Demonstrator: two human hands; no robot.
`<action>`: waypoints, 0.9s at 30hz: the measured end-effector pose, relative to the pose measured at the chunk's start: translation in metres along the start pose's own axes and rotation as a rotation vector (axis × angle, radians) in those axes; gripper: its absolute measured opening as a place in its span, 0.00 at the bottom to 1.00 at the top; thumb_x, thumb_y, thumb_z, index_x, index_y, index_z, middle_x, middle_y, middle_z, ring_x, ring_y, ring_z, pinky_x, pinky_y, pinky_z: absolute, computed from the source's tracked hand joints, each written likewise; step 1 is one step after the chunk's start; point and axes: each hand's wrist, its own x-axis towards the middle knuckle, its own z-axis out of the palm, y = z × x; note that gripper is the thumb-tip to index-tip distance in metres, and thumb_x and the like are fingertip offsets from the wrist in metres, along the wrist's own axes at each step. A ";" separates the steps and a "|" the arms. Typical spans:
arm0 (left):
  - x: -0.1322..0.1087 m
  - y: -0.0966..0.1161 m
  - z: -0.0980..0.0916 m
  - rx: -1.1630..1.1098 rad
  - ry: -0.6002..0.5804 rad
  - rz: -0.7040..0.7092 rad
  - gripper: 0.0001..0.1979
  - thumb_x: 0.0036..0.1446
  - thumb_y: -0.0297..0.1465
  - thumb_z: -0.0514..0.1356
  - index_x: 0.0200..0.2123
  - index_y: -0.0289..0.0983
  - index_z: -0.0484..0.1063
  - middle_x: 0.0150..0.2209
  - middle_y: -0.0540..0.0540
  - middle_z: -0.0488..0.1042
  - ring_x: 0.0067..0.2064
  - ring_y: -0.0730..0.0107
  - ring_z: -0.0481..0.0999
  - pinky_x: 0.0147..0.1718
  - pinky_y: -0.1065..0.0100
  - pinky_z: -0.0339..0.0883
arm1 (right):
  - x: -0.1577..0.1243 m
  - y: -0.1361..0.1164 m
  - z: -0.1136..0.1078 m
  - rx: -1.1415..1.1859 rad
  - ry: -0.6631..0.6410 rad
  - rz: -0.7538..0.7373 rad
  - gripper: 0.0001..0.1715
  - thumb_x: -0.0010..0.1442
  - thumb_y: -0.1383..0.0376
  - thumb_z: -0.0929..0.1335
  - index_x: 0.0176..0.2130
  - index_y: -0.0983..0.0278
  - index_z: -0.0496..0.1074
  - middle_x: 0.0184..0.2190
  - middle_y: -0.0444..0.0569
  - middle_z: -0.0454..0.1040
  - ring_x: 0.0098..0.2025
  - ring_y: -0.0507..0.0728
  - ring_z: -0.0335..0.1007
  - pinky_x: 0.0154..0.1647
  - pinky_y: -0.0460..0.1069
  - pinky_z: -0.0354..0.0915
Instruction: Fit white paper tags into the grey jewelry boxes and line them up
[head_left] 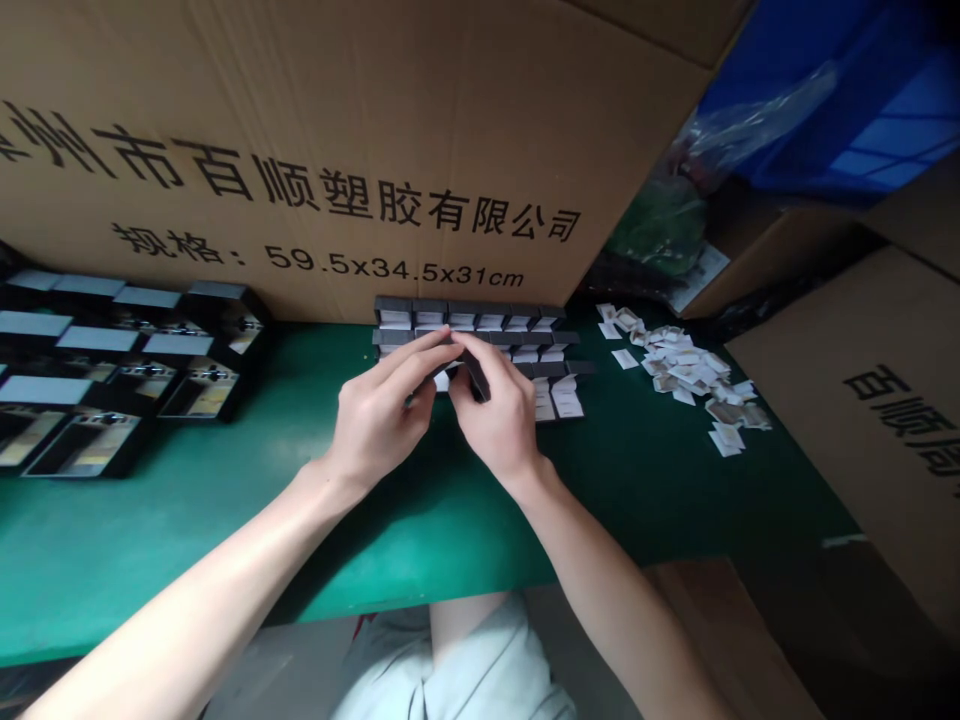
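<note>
A small dark box [471, 375] is held at the middle of the green tabletop [450, 540]. The left hand [379, 420] and the right hand [491, 425] both grip it, with their fingers curled over it. Neither hand is open. A good way to hold a small box like this is with soft, even pressing from both sides, so it stays straight and does not tip.

Just behind the hands, at 12 o'clock, stand rows of dark boxes [465, 318] with white cards in them. Two loose cards [566, 403] lie close by at 3 o'clock, and a messy heap of paper cards [675, 365] lies farther out. At 9 o'clock sit open black trays [202, 395]. A big brown carton [300, 160] stands at 12 o'clock, and a blue crate [862, 120] sits at 1 o'clock.
</note>
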 end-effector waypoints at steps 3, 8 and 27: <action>0.000 0.001 0.000 -0.002 0.001 -0.004 0.20 0.63 0.18 0.55 0.52 0.39 0.79 0.58 0.44 0.80 0.57 0.63 0.82 0.55 0.68 0.77 | 0.000 -0.001 0.000 0.000 0.023 -0.009 0.22 0.66 0.74 0.64 0.55 0.58 0.74 0.51 0.48 0.83 0.53 0.57 0.81 0.59 0.51 0.76; 0.000 0.000 0.001 -0.038 0.002 -0.014 0.21 0.61 0.17 0.56 0.51 0.37 0.79 0.58 0.42 0.80 0.57 0.62 0.82 0.55 0.69 0.76 | 0.000 -0.001 0.000 0.005 0.032 -0.013 0.22 0.65 0.74 0.65 0.54 0.59 0.74 0.50 0.47 0.83 0.51 0.56 0.82 0.57 0.49 0.77; 0.010 0.004 -0.005 -0.370 0.047 -0.524 0.21 0.57 0.25 0.62 0.55 0.41 0.78 0.47 0.47 0.83 0.41 0.65 0.83 0.42 0.69 0.77 | 0.001 -0.003 -0.002 0.022 0.139 -0.163 0.25 0.68 0.64 0.67 0.63 0.60 0.66 0.56 0.55 0.78 0.56 0.61 0.79 0.56 0.54 0.79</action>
